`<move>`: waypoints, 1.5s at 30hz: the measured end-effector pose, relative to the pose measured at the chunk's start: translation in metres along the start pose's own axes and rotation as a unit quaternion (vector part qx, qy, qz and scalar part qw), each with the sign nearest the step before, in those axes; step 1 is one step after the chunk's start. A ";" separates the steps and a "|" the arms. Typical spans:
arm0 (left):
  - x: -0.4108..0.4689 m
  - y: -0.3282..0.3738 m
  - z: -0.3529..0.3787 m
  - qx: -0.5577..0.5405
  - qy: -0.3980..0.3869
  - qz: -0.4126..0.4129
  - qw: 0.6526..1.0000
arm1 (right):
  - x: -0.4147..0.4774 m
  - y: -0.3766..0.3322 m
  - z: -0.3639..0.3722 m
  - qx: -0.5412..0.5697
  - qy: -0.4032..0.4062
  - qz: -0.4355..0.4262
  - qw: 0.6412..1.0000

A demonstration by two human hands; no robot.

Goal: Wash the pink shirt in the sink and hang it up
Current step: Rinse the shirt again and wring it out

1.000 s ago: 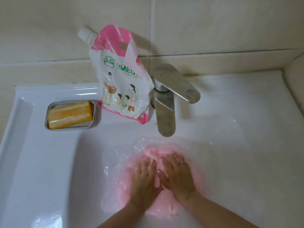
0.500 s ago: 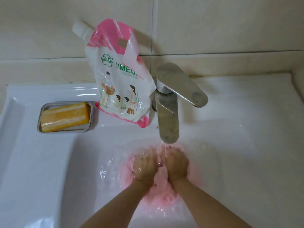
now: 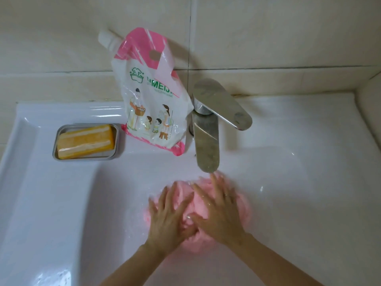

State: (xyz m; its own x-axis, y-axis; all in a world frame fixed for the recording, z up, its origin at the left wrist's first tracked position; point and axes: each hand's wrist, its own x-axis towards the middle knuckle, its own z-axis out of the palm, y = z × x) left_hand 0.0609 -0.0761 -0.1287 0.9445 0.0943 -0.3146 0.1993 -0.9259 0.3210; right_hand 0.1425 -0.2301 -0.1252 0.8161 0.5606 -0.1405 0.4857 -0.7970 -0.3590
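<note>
The pink shirt (image 3: 243,205) lies bunched in a wet heap in the white sink (image 3: 61,213), just in front of the tap spout. My left hand (image 3: 169,215) presses flat on its left side with fingers spread and straight. My right hand (image 3: 220,211), a ring on one finger, presses on the right side, fingers straight and reaching toward the spout. The thumbs meet in the middle over the cloth. Most of the shirt is hidden under the hands.
A chrome tap (image 3: 207,141) with a lever handle (image 3: 224,104) juts over the basin. A pink-and-white detergent pouch (image 3: 150,100) leans on the tiled wall to its left. An orange soap bar (image 3: 86,141) sits in a metal dish (image 3: 118,141) on the rim.
Half a second ago both hands were curled, gripping and bunching the shirt under the spout. Now they have opened flat and press down on it, slightly nearer to me.
</note>
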 end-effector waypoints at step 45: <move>-0.005 0.023 0.028 0.012 0.027 -0.029 0.999 | -0.015 0.021 0.023 -0.069 0.010 -0.035 0.997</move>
State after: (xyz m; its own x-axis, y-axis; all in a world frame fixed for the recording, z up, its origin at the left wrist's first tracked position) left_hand 0.0536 -0.1083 -0.1444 0.9444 0.1661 -0.2836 0.2475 -0.9271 0.2813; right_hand 0.1335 -0.2501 -0.1520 0.7842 0.6122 -0.1016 0.5787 -0.7805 -0.2367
